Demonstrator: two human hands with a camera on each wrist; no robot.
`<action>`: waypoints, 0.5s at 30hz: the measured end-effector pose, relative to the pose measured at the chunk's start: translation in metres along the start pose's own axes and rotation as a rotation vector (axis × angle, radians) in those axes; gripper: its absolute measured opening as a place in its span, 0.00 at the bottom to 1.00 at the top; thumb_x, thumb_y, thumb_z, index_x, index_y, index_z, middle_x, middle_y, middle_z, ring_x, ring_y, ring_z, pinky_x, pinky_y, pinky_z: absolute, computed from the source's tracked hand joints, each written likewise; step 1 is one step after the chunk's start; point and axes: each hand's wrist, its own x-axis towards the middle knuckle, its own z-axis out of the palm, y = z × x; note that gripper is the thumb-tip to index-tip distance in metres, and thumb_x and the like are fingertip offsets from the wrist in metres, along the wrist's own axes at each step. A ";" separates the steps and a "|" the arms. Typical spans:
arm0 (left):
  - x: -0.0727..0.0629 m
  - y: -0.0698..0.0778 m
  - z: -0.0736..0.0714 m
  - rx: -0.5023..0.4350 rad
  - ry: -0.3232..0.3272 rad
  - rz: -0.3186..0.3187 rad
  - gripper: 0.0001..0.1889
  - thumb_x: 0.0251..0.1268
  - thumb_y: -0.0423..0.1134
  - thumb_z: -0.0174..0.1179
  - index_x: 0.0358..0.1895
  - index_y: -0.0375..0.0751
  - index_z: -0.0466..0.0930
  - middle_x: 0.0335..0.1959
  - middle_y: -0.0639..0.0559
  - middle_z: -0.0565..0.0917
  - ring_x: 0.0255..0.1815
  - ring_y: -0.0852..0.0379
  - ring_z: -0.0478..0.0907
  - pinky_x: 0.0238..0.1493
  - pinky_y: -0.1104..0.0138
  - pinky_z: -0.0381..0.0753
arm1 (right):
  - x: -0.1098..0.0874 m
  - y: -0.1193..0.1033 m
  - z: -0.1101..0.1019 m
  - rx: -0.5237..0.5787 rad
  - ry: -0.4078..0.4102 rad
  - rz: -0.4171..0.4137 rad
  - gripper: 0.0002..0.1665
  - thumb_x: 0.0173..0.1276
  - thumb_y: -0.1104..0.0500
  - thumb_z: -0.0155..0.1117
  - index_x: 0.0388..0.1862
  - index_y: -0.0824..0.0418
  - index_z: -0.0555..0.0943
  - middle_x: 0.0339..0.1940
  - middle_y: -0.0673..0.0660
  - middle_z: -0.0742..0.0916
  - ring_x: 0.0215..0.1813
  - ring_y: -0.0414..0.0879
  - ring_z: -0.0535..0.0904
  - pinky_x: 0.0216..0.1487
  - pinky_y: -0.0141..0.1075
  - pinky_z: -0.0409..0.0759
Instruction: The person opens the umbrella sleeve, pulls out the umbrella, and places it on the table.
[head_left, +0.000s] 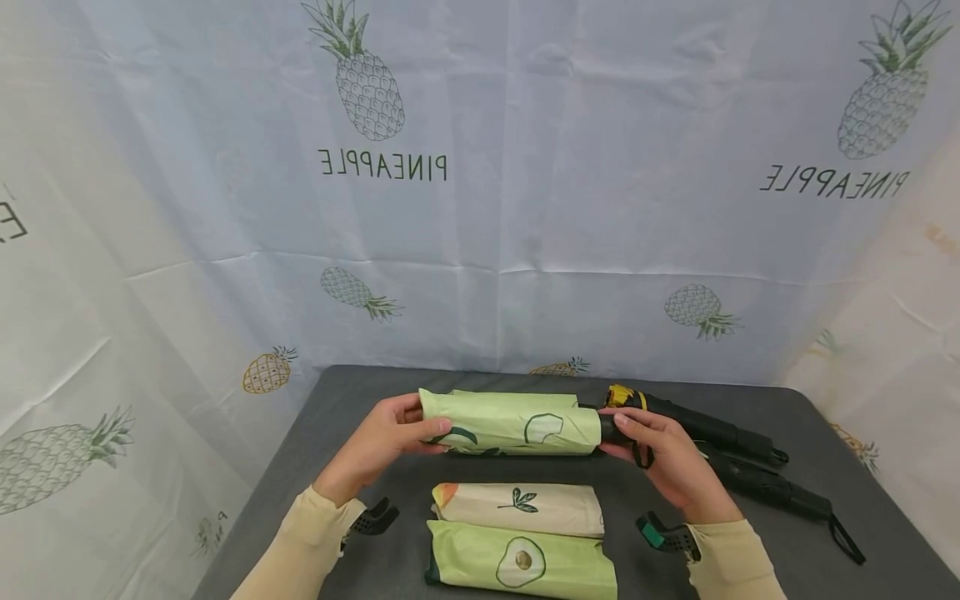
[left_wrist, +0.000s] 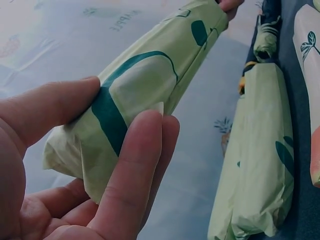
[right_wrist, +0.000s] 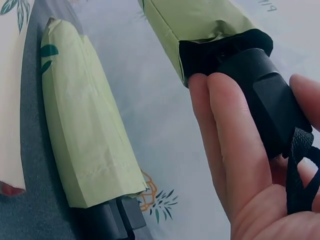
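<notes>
A folded umbrella in a light-green cloth cover point(head_left: 502, 423) with an avocado print is held level above the grey table. My left hand point(head_left: 386, 437) pinches the cover's left end between thumb and fingers. At the other end my right hand point(head_left: 663, 454) grips the black umbrella handle point(right_wrist: 262, 100), which sticks out of the cover's dark-lined opening. A black wrist strap point(right_wrist: 300, 170) hangs from that handle. Just behind lies a second green-covered umbrella point(right_wrist: 90, 125) with a black handle, partly hidden by the held one in the head view.
In front lie a cream printed cover point(head_left: 517, 508) and a green avocado-print one point(head_left: 521, 562), side by side. On the right are two bare folded umbrellas, one black with a yellow tip point(head_left: 697, 421), the other black with a strap point(head_left: 772, 483). Pineapple-print cloth point(head_left: 495, 208) hangs behind the table.
</notes>
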 end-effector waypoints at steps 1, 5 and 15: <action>0.000 0.001 0.000 0.001 0.002 0.002 0.30 0.76 0.44 0.71 0.74 0.35 0.76 0.60 0.41 0.89 0.57 0.50 0.90 0.61 0.49 0.93 | 0.000 0.000 -0.001 0.009 -0.005 -0.001 0.28 0.89 0.53 0.56 0.78 0.69 0.75 0.61 0.41 0.84 0.61 0.36 0.86 0.67 0.39 0.90; 0.000 0.002 0.001 0.007 0.010 0.006 0.30 0.76 0.45 0.71 0.74 0.36 0.77 0.61 0.41 0.89 0.57 0.49 0.90 0.59 0.53 0.94 | -0.001 0.000 -0.003 0.044 -0.022 -0.004 0.24 0.90 0.54 0.55 0.76 0.64 0.78 0.62 0.41 0.85 0.62 0.35 0.86 0.67 0.39 0.90; -0.001 0.003 0.001 -0.003 0.030 -0.010 0.30 0.76 0.45 0.71 0.74 0.35 0.76 0.61 0.41 0.88 0.57 0.50 0.90 0.60 0.51 0.94 | 0.000 -0.001 -0.006 0.125 0.043 0.030 0.18 0.89 0.54 0.56 0.69 0.55 0.84 0.65 0.49 0.82 0.62 0.37 0.86 0.66 0.38 0.90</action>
